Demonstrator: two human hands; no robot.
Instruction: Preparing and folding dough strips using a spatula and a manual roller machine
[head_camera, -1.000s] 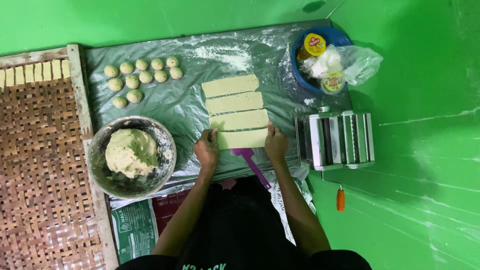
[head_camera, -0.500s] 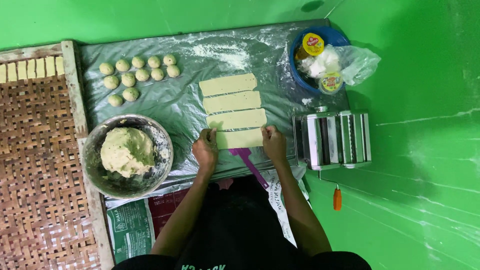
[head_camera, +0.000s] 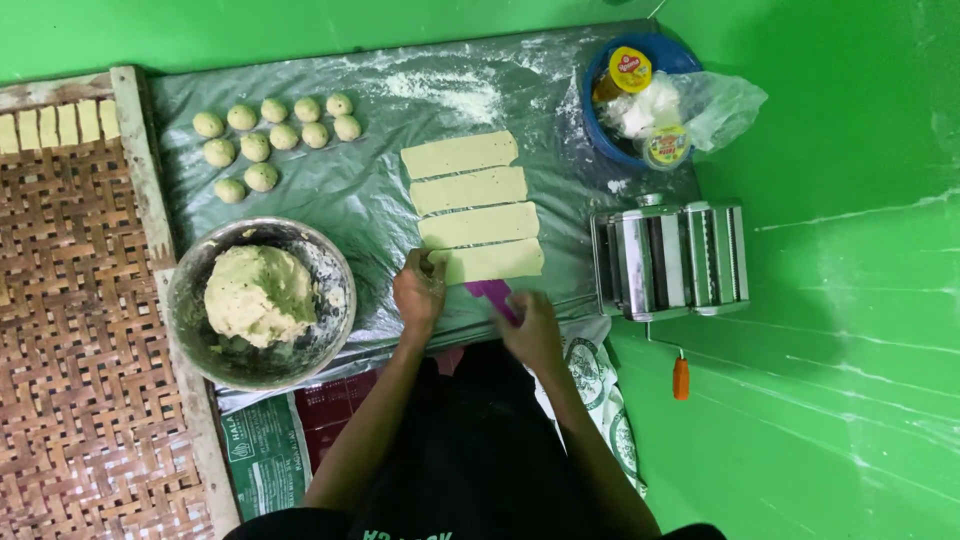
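Grey floured plastic sheet (head_camera: 360, 200) carries four pale rectangular dough strips, nearest strip (head_camera: 495, 261) under left hand (head_camera: 418, 290) with fingers flat on its end, right hand (head_camera: 530, 328) closing fingers on purple plastic scraper (head_camera: 492, 293) just below.

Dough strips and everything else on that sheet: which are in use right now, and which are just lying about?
In use: left hand on the nearest dough strip; right hand at the purple tool.

Lying about: dough balls, metal bowl of dough, roller machine, blue bowl, woven tray.

Bright green floor (head_camera: 850, 420), woven bamboo tray (head_camera: 80, 330) at left.
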